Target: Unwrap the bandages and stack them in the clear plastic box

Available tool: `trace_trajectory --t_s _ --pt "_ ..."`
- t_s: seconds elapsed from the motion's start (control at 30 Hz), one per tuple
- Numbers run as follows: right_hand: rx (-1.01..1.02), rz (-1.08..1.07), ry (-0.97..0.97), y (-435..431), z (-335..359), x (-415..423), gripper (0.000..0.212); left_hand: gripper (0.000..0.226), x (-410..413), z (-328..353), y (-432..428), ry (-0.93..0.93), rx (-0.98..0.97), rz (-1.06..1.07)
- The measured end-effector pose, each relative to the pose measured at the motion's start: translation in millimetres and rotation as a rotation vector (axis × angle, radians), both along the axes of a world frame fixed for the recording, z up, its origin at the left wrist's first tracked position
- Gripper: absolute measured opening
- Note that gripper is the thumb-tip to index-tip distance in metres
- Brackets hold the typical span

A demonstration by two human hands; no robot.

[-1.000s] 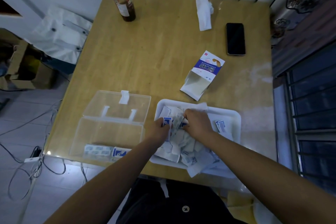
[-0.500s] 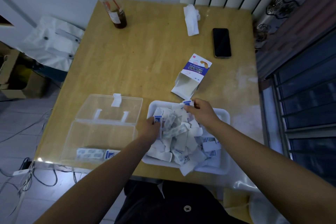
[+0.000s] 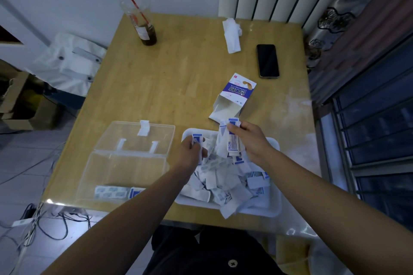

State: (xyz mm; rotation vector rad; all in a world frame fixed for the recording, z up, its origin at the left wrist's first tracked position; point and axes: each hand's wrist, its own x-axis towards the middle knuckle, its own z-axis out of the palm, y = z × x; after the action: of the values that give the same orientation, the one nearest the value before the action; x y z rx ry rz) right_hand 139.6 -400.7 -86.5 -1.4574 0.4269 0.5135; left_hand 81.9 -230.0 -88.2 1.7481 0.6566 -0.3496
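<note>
A white tray (image 3: 274,209) near the table's front edge holds a heap of white and blue bandage wrappers (image 3: 225,179). My right hand (image 3: 251,139) pinches a wrapped bandage strip (image 3: 231,138) and holds it up over the tray's far edge. My left hand (image 3: 190,152) grips another small blue-and-white wrapped bandage (image 3: 197,138) over the tray's left side. Left of the tray lies the clear plastic box (image 3: 125,172) with its lid folded open. Several bandages (image 3: 111,192) lie in a row along the box's near wall.
An opened bandage carton (image 3: 234,98) lies just beyond the tray. Further back are a black phone (image 3: 267,60), a crumpled white tissue (image 3: 232,34) and a plastic cup with a red straw (image 3: 143,22). Cables (image 3: 33,223) trail on the floor at the left.
My right hand has risen from the heap toward the tray's far edge, lifting a wrapped strip. My left hand has come up a little with its bandage. The camera view has shifted.
</note>
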Motion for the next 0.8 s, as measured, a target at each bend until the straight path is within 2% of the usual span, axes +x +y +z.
trace_trajectory --t_s 0.13,0.23,0.33,0.4,0.47,0.57,0.7,0.8 --pt "0.011 0.059 0.064 8.6 -6.8 -13.2 0.018 0.022 -5.4 13.4 -7.7 0.072 -0.248 0.016" --pt "0.026 0.085 0.092 17.4 -6.0 -23.3 0.016 0.027 -12.7 15.3 -8.3 0.060 -0.186 -0.134" --pt "0.053 0.126 0.130 20.1 -7.8 -27.8 0.016 0.025 -15.1 9.8 -7.5 0.049 -0.156 -0.131" --pt "-0.007 0.287 0.182 18.1 -8.3 -30.6 0.026 0.031 -14.9 8.6 -7.1 0.055 -0.154 -0.092" --pt "-0.066 0.427 0.201 15.5 -9.4 -34.7 0.027 0.031 -15.3 5.7 -4.9 0.076 -0.150 -0.060" --pt "-0.105 0.383 0.152 12.6 -7.2 -36.2 0.015 0.027 -16.3 3.8 -1.3 0.128 -0.132 -0.052" --pt "-0.145 0.340 0.164 7.8 -9.0 -36.8 0.026 0.032 -19.2 0.6 1.4 0.178 -0.177 -0.037" --pt "-0.138 0.325 0.175 7.0 -9.9 -37.1 0.026 0.031 -19.0 2.4 0.3 0.199 -0.248 -0.026"
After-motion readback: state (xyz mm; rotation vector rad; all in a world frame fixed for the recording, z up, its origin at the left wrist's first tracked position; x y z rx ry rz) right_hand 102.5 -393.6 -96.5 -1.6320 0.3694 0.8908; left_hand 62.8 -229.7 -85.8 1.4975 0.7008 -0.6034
